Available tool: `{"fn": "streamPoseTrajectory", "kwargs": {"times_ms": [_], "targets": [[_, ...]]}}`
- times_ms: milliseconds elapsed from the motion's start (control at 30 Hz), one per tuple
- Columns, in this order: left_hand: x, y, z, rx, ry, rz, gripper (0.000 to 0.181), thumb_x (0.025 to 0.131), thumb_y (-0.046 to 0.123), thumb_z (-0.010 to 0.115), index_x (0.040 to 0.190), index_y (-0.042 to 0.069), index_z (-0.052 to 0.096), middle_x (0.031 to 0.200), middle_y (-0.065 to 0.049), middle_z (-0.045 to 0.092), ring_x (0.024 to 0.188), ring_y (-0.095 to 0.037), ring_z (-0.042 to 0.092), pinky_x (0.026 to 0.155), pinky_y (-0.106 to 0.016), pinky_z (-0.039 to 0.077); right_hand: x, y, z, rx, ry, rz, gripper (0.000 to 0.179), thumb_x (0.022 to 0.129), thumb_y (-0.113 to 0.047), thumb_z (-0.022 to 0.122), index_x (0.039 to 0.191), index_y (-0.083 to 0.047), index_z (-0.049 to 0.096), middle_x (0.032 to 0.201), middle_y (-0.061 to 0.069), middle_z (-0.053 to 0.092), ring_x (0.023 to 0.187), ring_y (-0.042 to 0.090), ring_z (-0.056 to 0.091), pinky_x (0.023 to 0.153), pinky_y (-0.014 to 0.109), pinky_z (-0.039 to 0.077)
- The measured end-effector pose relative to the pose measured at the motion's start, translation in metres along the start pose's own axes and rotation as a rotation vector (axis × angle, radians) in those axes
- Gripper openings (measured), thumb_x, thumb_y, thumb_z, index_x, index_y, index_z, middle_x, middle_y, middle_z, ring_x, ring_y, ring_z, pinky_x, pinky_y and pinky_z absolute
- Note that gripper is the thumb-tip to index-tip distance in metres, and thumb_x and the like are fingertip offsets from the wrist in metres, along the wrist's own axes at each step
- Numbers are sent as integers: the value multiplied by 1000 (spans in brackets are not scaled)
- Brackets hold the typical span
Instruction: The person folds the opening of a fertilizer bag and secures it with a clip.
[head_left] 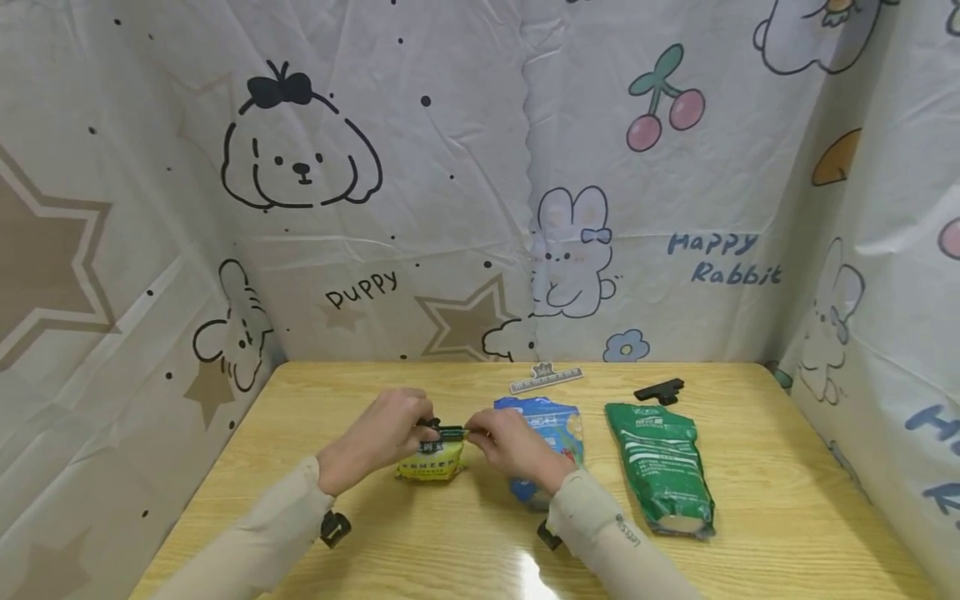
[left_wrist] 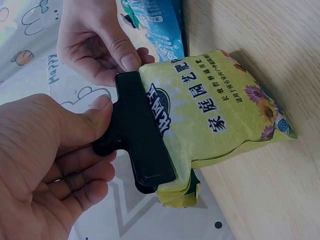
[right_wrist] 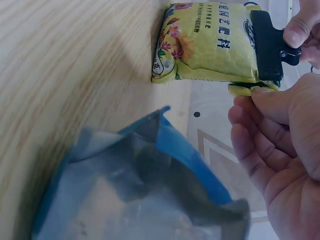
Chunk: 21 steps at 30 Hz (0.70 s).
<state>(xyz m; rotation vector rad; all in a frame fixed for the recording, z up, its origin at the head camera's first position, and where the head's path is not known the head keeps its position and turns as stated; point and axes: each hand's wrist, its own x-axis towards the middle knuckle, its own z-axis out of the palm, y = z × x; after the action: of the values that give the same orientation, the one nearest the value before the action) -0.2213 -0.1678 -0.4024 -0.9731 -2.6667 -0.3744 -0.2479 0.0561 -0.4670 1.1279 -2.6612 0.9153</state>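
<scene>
A small yellow bag of garden fertilizer, printed with flowers, stands on the table with its top folded over. Across that fold sits a black bag clip, its jaws closed on the bag. My left hand pinches the clip's handle between thumb and fingers. At the clip's other end, my right hand pinches a corner of the folded top between thumb and forefinger, as the right wrist view shows. Just right of the yellow bag lies a blue bag, partly covered by my right hand and forearm.
A green bag lies at the right of the wooden table. Behind it is another black clip. A silver clip with a ruler-like edge lies behind the blue bag. Printed cloth walls enclose the back and sides.
</scene>
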Motion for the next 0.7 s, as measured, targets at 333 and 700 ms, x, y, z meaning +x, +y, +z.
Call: {"fn": "streamPoseTrajectory", "kwargs": {"times_ms": [333,700], "targets": [[0,1,-1,-25,-10,-17,16,81,14,85,77,8,72,73,2,63,64,-5,52,58,-17,44,0,-1,-2,133,-58,125,5,99,-11,64,104,-12,66,101,3,75,90,13,71,77,22,56],[-6,-3,5,-52,-74,-76,23,81,19,86,96,8,74,89,-1,70,82,-15,64,72,-29,55,0,-1,-3,100,-64,102,13,99,-12,64,111,-12,66,105,2,73,92,13,69,75,22,55]]}}
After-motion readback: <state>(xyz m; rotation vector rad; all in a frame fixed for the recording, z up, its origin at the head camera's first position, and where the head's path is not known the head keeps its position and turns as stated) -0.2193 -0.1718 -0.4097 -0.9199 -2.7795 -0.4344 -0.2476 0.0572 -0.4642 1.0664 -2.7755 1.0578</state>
